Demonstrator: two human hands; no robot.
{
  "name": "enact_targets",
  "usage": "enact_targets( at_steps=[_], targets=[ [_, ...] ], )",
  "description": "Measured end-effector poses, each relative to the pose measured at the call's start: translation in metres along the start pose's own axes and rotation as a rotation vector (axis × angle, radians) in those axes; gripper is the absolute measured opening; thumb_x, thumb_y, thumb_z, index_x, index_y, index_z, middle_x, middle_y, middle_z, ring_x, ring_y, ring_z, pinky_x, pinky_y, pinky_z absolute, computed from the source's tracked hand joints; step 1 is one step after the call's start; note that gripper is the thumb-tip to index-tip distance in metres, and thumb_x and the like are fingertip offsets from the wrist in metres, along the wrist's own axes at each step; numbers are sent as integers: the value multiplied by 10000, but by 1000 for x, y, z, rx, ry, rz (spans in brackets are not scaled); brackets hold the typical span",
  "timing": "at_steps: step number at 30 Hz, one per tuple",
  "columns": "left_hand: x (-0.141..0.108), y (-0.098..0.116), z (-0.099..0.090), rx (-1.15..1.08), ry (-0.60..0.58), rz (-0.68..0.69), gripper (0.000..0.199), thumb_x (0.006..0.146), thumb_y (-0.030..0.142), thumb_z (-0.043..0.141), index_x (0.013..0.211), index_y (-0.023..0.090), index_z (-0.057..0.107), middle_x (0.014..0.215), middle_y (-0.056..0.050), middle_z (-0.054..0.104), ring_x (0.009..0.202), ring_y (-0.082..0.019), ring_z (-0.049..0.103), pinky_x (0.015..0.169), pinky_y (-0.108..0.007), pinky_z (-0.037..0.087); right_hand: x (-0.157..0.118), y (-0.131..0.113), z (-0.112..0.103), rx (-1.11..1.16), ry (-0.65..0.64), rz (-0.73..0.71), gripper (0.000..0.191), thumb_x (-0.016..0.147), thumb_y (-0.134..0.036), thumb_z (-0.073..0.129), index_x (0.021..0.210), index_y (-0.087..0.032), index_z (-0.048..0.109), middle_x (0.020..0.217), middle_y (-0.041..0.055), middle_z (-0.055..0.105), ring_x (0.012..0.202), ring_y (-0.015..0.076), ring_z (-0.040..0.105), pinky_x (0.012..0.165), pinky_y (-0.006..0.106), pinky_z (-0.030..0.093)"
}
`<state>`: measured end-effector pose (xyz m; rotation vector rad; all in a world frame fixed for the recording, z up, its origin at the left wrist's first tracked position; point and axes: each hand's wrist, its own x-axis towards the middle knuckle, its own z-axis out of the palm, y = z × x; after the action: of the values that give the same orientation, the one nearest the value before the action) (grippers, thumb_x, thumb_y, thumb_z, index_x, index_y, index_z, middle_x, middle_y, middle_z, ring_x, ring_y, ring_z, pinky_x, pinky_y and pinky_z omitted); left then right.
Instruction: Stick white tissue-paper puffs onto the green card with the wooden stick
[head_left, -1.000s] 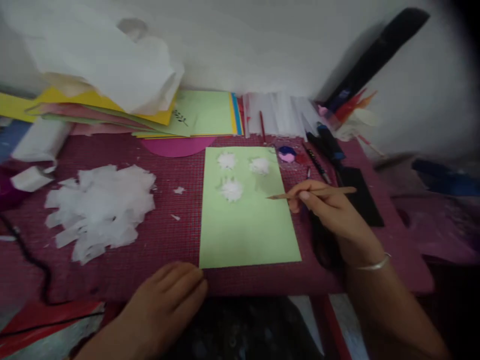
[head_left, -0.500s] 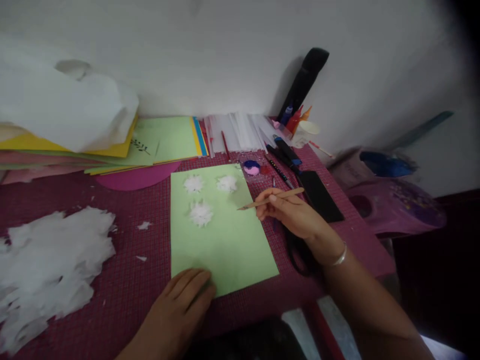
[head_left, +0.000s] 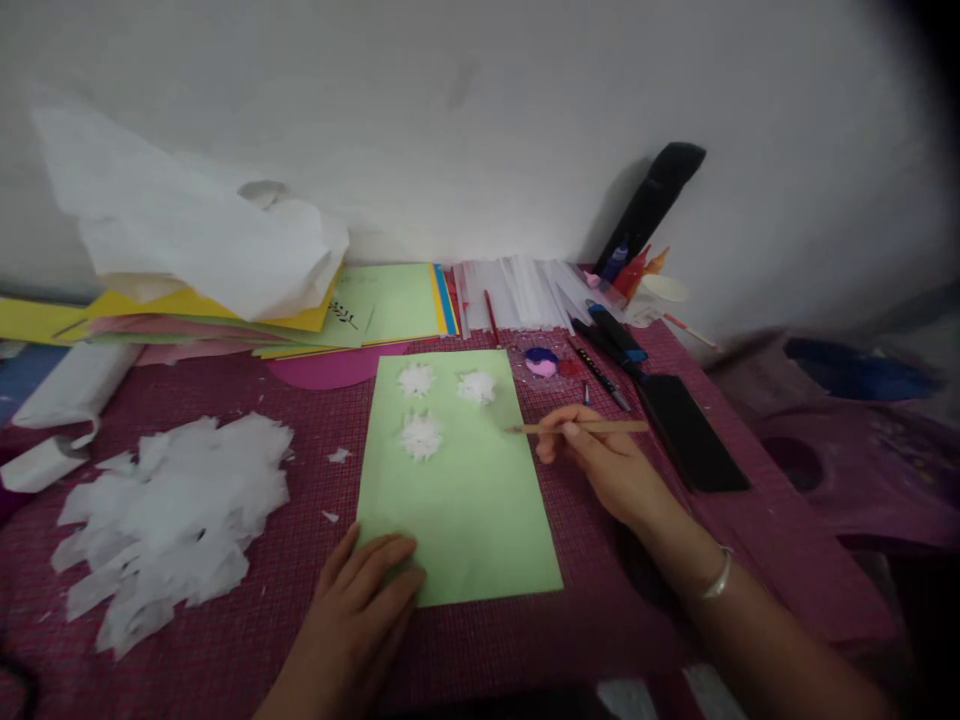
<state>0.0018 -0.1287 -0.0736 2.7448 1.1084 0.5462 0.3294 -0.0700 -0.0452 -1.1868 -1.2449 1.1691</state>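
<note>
A light green sheet [head_left: 472, 510] lies on the red checked tablecloth with three white paper puffs [head_left: 421, 436] on its upper part. My left hand [head_left: 367, 590] rests with fingers spread on the sheet's lower left corner. At the sheet's right edge, my right hand [head_left: 592, 450] pinches a thin wooden brush [head_left: 619, 427], its tip over the green paper. Just beyond the sheet sits a clear palette with purple, pink and red paint [head_left: 541, 362].
Torn white paper pieces [head_left: 180, 510] are heaped at left. Stacked coloured papers [head_left: 390, 300], white strips [head_left: 514, 290] and paint bottles [head_left: 632, 275] stand by the wall. A black flat object [head_left: 694, 435] and pens lie at right.
The camera view has shifted, so the table's things appear further right and more shows at left. The brush in my right hand now lies more level. My left hand stays on the sheet's corner.
</note>
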Motion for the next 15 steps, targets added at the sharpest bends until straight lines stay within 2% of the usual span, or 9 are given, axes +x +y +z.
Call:
enact_targets(
  at_steps=[2,4,6,8,10,15],
  targets=[
    [1,1,0,-3,6,-1,257,912,170,520,1108,271,651,1188,-52,681,1115,-211,624,1086,-498,416,-1,-4,-3,-329,48,-172,168,963,-313,504,981,-245,656,861,32,673,823,191,633,795,348,490],
    [3,1,0,-18,21,-29,237,920,185,514,1102,258,648,1177,-58,681,1111,-215,623,1083,-508,412,-2,-8,-6,-637,4,-290,194,958,-214,482,1034,-245,657,969,57,677,910,213,627,845,377,474],
    [4,0,0,-33,46,-7,217,917,200,527,1094,252,641,1155,-55,688,1084,-214,633,1070,-503,420,-2,-10,-8,-904,-132,-311,272,929,-113,463,1061,-230,669,1011,78,673,947,228,618,867,391,458],
    [4,-2,0,-32,57,26,216,909,207,542,1099,253,633,1143,-48,692,1066,-210,639,1059,-488,429,-2,-10,-8,-1113,-257,-264,315,904,-63,464,1055,-216,695,995,85,668,920,224,615,850,378,450],
    [3,-5,1,-22,46,40,233,904,210,551,1119,257,624,1153,-44,690,1073,-207,636,1058,-477,427,-2,-9,-7,-1230,-300,-236,319,900,-63,477,1053,-217,711,978,82,660,889,211,609,826,356,442],
    [2,-11,4,-26,44,55,245,910,232,537,1142,266,607,1161,-47,684,1075,-221,635,1049,-490,420,-3,-9,-2,-1314,-292,-250,279,908,-90,490,1018,-217,712,945,68,642,859,194,591,802,330,431]
  ],
)
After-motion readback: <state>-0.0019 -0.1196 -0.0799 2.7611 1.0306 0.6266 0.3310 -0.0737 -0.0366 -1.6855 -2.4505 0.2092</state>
